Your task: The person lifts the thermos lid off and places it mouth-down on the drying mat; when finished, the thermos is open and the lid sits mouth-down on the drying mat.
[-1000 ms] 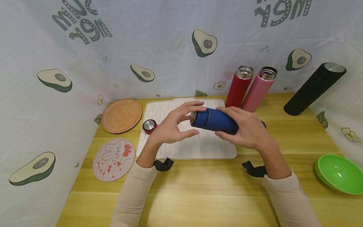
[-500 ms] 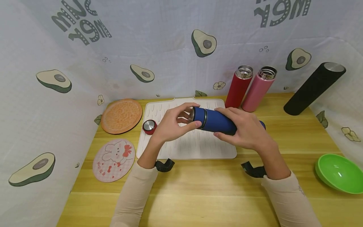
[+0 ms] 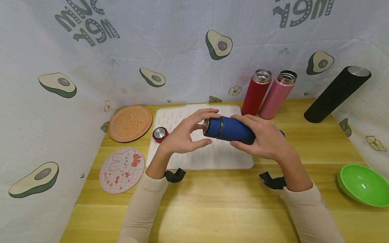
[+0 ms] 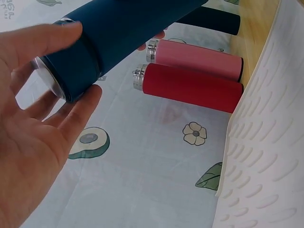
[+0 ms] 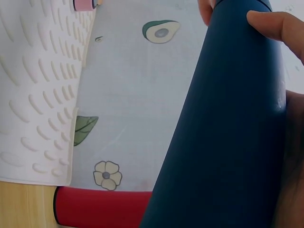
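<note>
A blue thermos bottle [image 3: 238,130] is held tilted above the white ridged mat [image 3: 197,162], its silver-topped cap [image 3: 212,127] towards the left. My right hand [image 3: 262,136] grips the bottle's body, thumb in front and fingers over the top, hiding part of it. The fingers of my left hand [image 3: 188,133] curve round the cap, index fingertip at its upper edge. In the head view the left thumb stands just below the cap; in the left wrist view it overlaps the blue cap [image 4: 71,78]. A silver ring shows between cap and body.
A red cap [image 3: 160,134] lies on the mat's left side. Behind stand lidless red [image 3: 256,94] and pink [image 3: 278,96] bottles and a black bottle [image 3: 335,96]. Orange [image 3: 130,123] and rabbit-print [image 3: 121,172] round mats lie left. A green bowl [image 3: 363,185] sits right.
My left thumb came up onto the cap half a second ago and has now dropped away below it. The right hand keeps its grip on the bottle, nearly still.
</note>
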`<state>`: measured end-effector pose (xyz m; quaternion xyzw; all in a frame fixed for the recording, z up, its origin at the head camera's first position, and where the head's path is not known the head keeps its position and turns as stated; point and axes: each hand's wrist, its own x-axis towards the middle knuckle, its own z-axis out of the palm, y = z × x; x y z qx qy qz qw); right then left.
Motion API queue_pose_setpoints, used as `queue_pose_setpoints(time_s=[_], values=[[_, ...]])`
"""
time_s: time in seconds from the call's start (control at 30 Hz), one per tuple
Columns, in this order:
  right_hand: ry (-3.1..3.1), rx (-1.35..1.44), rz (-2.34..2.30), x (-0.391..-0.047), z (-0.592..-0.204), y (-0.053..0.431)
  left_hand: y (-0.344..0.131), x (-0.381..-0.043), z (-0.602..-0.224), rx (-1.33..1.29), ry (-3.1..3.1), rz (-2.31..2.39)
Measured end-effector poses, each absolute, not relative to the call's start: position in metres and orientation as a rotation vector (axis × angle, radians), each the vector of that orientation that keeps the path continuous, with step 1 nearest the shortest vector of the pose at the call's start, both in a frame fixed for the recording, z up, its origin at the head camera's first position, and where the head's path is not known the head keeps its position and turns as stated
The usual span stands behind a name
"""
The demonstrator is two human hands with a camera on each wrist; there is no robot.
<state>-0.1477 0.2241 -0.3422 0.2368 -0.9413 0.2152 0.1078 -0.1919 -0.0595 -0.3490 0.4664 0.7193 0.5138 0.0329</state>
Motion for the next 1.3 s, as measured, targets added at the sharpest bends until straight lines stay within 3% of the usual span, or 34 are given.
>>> queue_pose_setpoints(time_s=[0.9, 1.3], values=[[-2.683, 0.650, 0.627, -0.153, -0.339, 0.233, -0.060, -0.192, -0.348, 0.889, 2.404, 1.833], [-2.443, 0.459, 1.165, -0.161, -0.337, 0.265, -0.063, -0.201, -0.363, 0.830, 2.634, 1.579]])
